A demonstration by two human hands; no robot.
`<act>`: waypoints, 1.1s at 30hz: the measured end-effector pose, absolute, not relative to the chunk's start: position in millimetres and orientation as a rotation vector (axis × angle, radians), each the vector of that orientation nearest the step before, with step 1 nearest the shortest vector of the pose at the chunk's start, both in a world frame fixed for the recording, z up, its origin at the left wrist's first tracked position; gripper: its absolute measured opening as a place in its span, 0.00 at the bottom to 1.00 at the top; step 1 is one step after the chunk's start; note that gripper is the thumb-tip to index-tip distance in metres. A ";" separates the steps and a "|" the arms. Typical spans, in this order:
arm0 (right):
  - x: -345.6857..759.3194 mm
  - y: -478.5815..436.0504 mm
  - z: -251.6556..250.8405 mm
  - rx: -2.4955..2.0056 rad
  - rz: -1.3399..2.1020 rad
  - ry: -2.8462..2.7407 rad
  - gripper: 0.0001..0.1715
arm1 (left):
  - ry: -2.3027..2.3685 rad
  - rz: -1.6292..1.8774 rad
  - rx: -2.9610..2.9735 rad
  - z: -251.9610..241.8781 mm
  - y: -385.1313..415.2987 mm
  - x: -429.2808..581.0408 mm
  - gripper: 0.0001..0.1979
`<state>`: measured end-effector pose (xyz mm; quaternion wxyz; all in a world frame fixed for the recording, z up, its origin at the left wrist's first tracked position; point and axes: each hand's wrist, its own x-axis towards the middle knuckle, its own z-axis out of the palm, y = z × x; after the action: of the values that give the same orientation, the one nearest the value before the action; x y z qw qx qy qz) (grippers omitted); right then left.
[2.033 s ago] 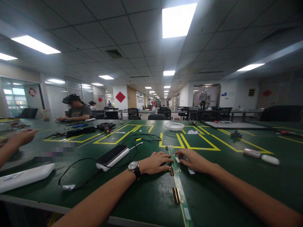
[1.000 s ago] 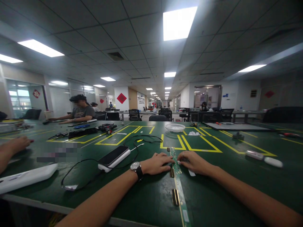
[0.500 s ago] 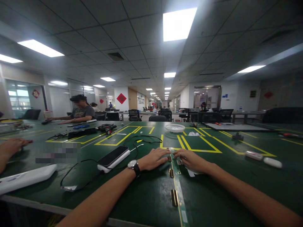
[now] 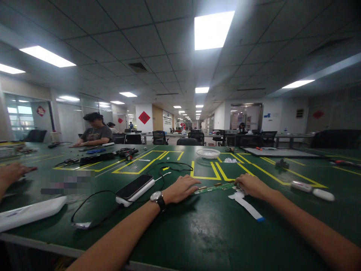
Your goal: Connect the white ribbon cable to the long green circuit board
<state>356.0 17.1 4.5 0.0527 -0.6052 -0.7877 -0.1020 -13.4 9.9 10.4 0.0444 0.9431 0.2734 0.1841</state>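
Observation:
A long narrow green circuit strip (image 4: 216,187) lies crosswise on the green table (image 4: 197,233), between my two hands. My left hand (image 4: 182,188), with a wristwatch, rests flat at the strip's left end, fingers stretched onto it. My right hand (image 4: 249,185) covers the strip's right end with its fingers curled on it. A white ribbon cable with a blue tip (image 4: 248,205) trails from under my right hand toward me.
A phone on a white power bank (image 4: 135,187) with black cables lies left of my hands. A white basket (image 4: 208,152) stands behind, white devices (image 4: 311,189) to the right, a white box (image 4: 31,211) at near left. Another person's hand (image 4: 12,173) rests at far left; a seated person (image 4: 94,133) works beyond.
The strip has swung from pointing toward me to lying crosswise. My right hand has moved right with its end; the ribbon cable now shows in full.

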 end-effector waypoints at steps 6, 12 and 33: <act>355.4 15.9 8.1 -1.836 -0.307 -2.354 0.20 | 0.871 0.571 2.934 10.0 11.4 -15.2 0.21; 341.2 13.7 4.6 -1.811 -0.346 -2.285 0.24 | 0.807 0.547 2.977 8.8 9.4 -13.4 0.19; 302.5 -10.4 -11.6 -2.008 -0.103 -2.226 0.44 | 0.775 0.464 2.967 4.2 7.9 -9.4 0.20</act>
<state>302.5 -10.4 -11.6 0.0712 -0.6677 -0.7402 -0.0341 -9.4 7.9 4.2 0.0199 0.9565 0.2499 0.1494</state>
